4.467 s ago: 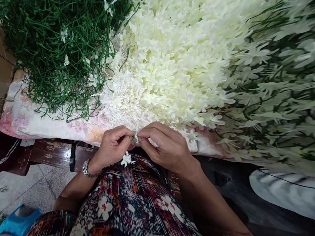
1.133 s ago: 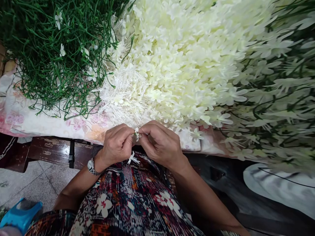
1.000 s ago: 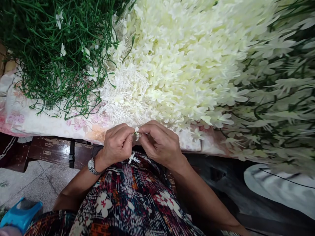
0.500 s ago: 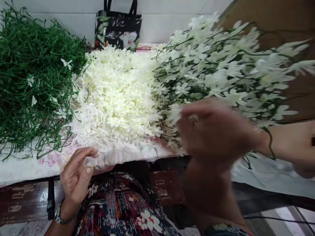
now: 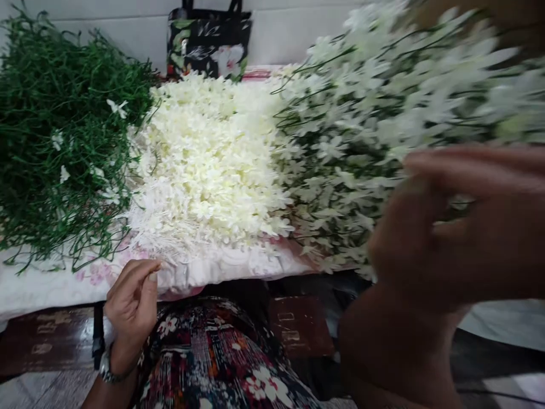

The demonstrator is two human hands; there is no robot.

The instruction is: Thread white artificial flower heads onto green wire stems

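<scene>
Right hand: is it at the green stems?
No, the right hand is by the stemmed white flowers, across the pale blossom heap from the green stems.

You have two hands: one left hand [image 5: 131,304] and one right hand [image 5: 460,233]. You wear one watch [image 5: 105,365]. You see one bag [image 5: 208,42], one green stem pile [image 5: 72,119], one pale petal pile [image 5: 213,159], one white thread heap [image 5: 153,218] and one white flower pile [image 5: 340,147]. At least four small white flowers [image 5: 117,108] dot the green.

On the desk [image 5: 38,289], the stem pile [image 5: 63,125] lies left of the loose blossoms [image 5: 221,165], the stemmed flowers [image 5: 349,136] right. Behind the blossoms stands a bag [image 5: 206,42].
</scene>
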